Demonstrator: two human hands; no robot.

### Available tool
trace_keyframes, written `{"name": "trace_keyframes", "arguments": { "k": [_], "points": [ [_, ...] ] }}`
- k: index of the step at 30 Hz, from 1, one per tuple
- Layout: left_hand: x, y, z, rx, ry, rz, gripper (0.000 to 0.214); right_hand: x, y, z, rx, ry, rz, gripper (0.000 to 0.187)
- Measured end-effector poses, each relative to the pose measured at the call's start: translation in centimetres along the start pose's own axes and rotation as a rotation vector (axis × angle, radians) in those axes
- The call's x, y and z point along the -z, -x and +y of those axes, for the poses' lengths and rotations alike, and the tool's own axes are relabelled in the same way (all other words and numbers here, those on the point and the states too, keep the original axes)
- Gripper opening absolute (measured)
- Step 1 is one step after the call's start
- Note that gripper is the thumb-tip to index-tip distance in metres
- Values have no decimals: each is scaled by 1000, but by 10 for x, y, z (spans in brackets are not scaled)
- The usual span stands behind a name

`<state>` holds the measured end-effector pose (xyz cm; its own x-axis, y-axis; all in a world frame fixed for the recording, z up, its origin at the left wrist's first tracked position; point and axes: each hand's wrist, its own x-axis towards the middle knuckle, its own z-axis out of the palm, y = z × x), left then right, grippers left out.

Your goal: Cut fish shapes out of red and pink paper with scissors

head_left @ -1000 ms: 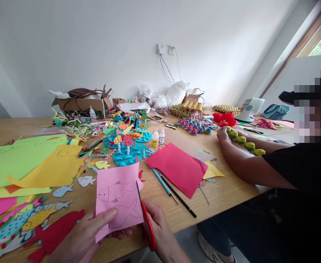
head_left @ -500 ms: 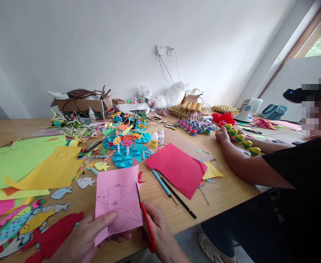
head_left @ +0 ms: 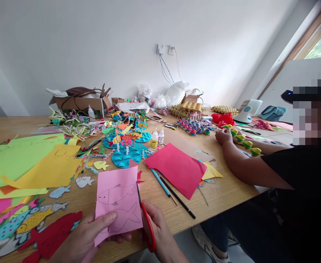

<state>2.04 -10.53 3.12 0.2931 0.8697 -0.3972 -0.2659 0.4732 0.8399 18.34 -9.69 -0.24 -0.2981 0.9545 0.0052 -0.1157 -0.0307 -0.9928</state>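
Observation:
Pinched in my left hand (head_left: 95,228) is a sheet of pink paper (head_left: 116,199), thumb on its face and fingers beneath. Two fish outlines are drawn on it in dark line. My right hand (head_left: 159,226) grips red-handled scissors (head_left: 149,228), whose dark blades point up along the paper's right edge. Whether the blades are parted is hard to make out. Left of my hands lie cut-out paper fish, among them a red one (head_left: 52,233) and a yellow spotted one (head_left: 34,221).
Green paper (head_left: 20,157) and an orange sheet (head_left: 51,168) lie left; red paper (head_left: 177,170) and a black pencil (head_left: 178,197) lie right. Blue discs with paper fish (head_left: 126,155) and glue bottles (head_left: 154,138) stand ahead. At right a co-worker's hand (head_left: 223,137) holds a yellow-green egg-carton strip (head_left: 244,140).
My hands, the pink paper and the scissors stay almost where they were. The view has shifted slightly, and the co-worker's head sits a little further left and lower.

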Motion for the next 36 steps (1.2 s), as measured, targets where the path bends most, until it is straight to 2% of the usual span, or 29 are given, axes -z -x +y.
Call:
{"name": "trace_keyframes", "arguments": {
  "k": [6,15,22,24,27,28,29,32,34,36],
  "points": [
    [-2,1,-1,-2,-38,61,22,-1,1,-3,-33,-15,6,61],
    [4,0,-1,-15,-59,41,23,1,2,0,-33,-7,-11,52],
    [22,-3,24,-107,-155,64,23,15,14,-7,-98,52,-44,53],
    [22,-2,34,-129,-212,62,20,23,19,-14,1,88,22,47],
    [20,1,47,-181,-351,82,17,35,18,-33,189,255,295,28],
    [20,1,51,-210,-410,107,17,38,15,-41,238,315,382,26],
    [20,2,54,-235,-470,125,16,40,11,-50,274,357,415,28],
    [27,3,64,-222,-611,46,14,43,-5,-71,291,473,336,35],
    [34,3,73,-174,-665,-56,13,43,-16,-79,296,518,252,26],
    [38,3,82,-178,-668,-72,12,42,-23,-81,290,530,156,16]
  ]
}}
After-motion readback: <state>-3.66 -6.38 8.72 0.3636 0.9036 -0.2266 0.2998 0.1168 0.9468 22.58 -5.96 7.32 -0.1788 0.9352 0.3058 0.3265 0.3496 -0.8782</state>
